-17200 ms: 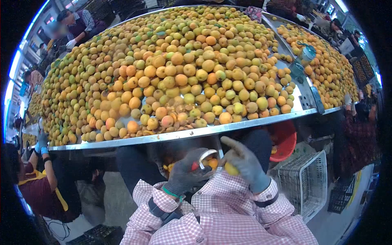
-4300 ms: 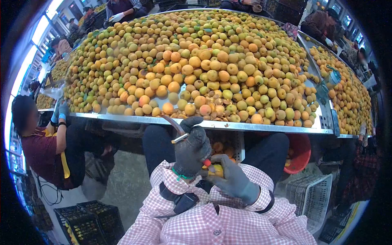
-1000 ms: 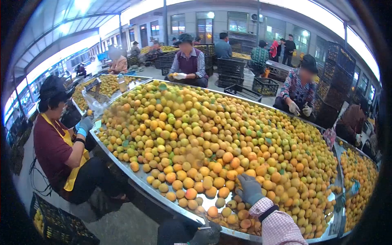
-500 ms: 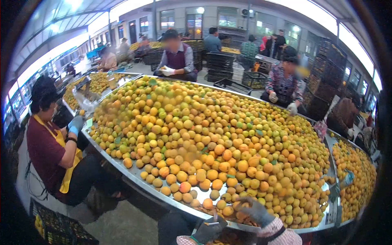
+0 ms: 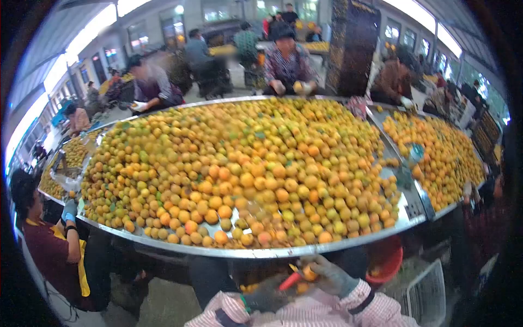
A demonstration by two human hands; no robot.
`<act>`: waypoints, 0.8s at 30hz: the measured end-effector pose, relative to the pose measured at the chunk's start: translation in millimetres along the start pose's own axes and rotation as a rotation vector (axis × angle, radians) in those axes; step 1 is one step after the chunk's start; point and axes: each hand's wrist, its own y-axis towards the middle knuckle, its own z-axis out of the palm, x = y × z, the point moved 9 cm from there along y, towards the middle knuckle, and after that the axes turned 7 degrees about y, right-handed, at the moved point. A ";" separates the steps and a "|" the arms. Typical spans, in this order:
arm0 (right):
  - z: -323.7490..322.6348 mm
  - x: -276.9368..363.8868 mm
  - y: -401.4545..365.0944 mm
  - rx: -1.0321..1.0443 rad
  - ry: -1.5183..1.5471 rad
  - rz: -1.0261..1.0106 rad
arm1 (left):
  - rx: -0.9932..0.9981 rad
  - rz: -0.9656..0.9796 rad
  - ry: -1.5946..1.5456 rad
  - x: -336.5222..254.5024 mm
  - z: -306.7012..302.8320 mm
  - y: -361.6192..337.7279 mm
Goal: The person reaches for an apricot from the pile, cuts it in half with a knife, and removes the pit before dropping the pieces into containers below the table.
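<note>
Below the near edge of a metal table (image 5: 261,253), both gloved hands are close together over the lap. My left hand (image 5: 264,294), in a dark grey glove, is closed round a small tool with a red handle (image 5: 290,281). A yellowish piece shows at the tool's upper end. My right hand (image 5: 333,275), in a grey glove, grips an orange-yellow fruit (image 5: 309,273) beside the tool. Many yellow, orange and greenish fruits (image 5: 245,163) lie heaped on the table above the hands. More fruit lies beneath the hands, partly hidden.
A red basin (image 5: 388,261) and a white plastic basket (image 5: 427,291) stand at the lower right. A person (image 5: 46,245) sits at the left; others sit across the table. A second fruit table (image 5: 436,147) adjoins at the right. Dark crates are stacked behind.
The view has swung right and down. My right hand has moved from the fruit at the table's edge to beside my left hand, now holding a fruit. The red handle has come into sight.
</note>
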 end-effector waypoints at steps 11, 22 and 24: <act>42.2 25.3 -53.4 0.041 -1.154 -0.784 | -0.175 -0.209 0.214 -40.6 -35.0 -12.6; 32.9 -22.5 -46.5 0.084 -0.717 -0.370 | 0.378 -0.534 -0.356 -13.6 21.1 -56.2; 36.7 -26.2 -45.7 0.118 -0.708 -0.342 | 0.321 -0.461 -0.251 -23.9 11.8 -50.0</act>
